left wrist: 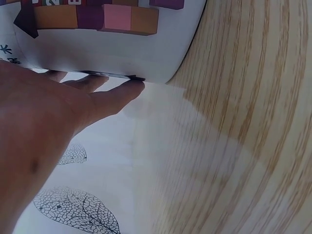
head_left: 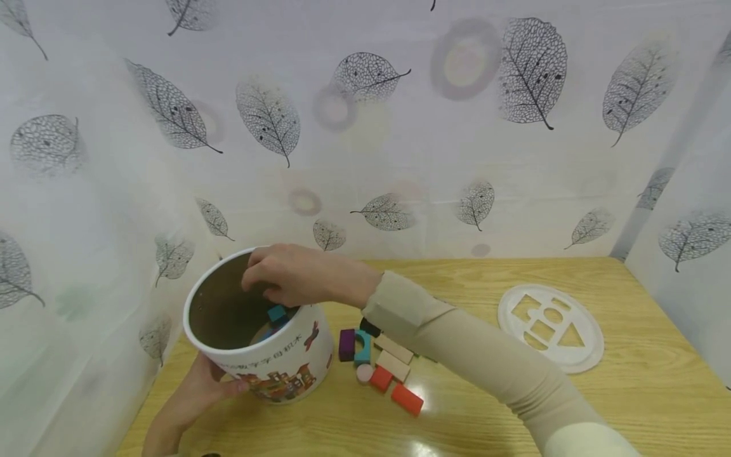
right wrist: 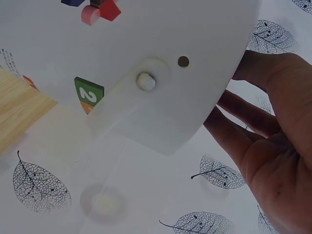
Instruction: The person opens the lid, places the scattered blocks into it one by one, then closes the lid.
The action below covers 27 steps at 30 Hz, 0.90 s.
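Observation:
A white bucket [head_left: 308,343] with printed pictures of blocks stands at the left of the table, its open top facing me. My left hand [head_left: 197,390] holds its lower left side, thumb on the front wall. In the left wrist view, the fingers [left wrist: 119,96] meet the printed wall. Over the bucket's right rim reaches my right hand [head_left: 291,273], fingers bent loosely above the opening. No object shows between them, though the right wrist view hides their tips behind the wall. Below this hand, a teal block [head_left: 278,313] lies in the bucket among blue pieces.
Right of the bucket lie loose blocks: a purple block [head_left: 346,344], a teal arch block [head_left: 362,348], red blocks [head_left: 407,400] and plain wooden ones [head_left: 393,365]. A white lid with shaped holes [head_left: 594,339] lies farther right. Leaf-print sheeting [head_left: 422,158] surrounds the table.

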Motion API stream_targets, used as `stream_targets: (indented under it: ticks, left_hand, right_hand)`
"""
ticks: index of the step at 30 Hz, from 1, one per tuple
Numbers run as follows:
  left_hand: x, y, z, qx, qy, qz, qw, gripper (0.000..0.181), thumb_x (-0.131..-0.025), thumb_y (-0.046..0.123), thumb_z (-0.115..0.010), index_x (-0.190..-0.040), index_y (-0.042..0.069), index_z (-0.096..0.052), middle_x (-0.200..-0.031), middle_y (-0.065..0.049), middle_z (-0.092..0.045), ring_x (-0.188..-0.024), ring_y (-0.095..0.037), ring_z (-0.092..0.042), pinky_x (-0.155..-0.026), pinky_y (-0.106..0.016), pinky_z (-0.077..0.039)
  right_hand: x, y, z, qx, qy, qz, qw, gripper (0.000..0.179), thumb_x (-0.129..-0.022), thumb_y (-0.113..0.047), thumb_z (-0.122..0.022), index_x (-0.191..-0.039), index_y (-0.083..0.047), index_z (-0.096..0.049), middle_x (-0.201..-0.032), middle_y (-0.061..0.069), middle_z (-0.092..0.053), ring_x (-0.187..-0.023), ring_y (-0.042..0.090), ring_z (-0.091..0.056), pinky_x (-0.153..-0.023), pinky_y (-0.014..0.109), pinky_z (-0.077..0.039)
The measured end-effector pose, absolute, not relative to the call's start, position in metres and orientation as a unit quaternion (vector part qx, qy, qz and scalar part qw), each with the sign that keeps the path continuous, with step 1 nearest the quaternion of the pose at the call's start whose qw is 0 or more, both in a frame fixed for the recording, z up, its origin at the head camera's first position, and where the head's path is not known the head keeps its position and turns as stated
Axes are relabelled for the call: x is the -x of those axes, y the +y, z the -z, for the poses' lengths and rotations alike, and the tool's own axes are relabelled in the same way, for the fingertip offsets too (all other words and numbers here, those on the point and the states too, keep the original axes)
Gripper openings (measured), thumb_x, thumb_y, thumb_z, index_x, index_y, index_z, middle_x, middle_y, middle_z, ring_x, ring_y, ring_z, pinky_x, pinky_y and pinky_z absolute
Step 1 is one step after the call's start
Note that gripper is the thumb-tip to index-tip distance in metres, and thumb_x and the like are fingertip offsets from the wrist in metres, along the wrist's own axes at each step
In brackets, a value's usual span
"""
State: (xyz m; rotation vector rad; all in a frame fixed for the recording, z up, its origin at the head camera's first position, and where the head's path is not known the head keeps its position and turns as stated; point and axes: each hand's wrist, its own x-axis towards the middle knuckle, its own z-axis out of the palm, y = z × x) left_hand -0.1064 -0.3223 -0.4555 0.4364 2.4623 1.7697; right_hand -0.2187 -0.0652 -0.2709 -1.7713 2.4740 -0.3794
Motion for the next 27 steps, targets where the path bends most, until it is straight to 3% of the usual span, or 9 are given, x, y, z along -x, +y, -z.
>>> stream_targets:
  ticks: [9, 17, 27]
  left_hand:
    - [0.109, -0.320, 0.455, -0.147, 0.805, -0.574, 0.029, 0.098, -0.080, -0.006, -0.076, -0.159, 0.008, -0.019, -0.148, -0.010, -0.051, -0.126, 0.001, -0.056, -0.102, -0.016, -0.045]
    - [0.108, -0.322, 0.455, -0.151, 0.802, -0.578, 0.018, 0.096, -0.078, -0.010, -0.076, -0.155, 0.000, -0.021, -0.144, -0.010, -0.055, -0.123, 0.001, -0.059, -0.101, -0.015, -0.046]
    - [0.104, -0.317, 0.452, -0.125, 0.816, -0.564, 0.027, 0.100, -0.079, -0.006, -0.077, -0.158, 0.008, -0.018, -0.146, -0.005, -0.052, -0.124, 0.004, -0.056, -0.099, -0.016, -0.047]
  right_hand:
    - [0.229, -0.034, 0.268, 0.550, 0.823, 0.139, 0.027, 0.029, -0.098, -0.011, -0.068, -0.127, -0.011, -0.071, -0.131, 0.009, -0.066, -0.119, 0.021, -0.064, -0.103, 0.028, -0.053]
    - [0.246, 0.023, 0.266, 0.521, 0.840, 0.151, -0.011, 0.023, -0.096, -0.008, -0.069, -0.118, -0.008, -0.074, -0.121, 0.009, -0.070, -0.111, 0.023, -0.067, -0.097, 0.033, -0.057]
    - [0.253, 0.112, 0.318, 0.474, 0.873, 0.112, 0.018, 0.023, -0.092, -0.005, -0.071, -0.115, -0.006, -0.074, -0.115, 0.012, -0.072, -0.107, 0.028, -0.068, -0.096, 0.043, -0.058]
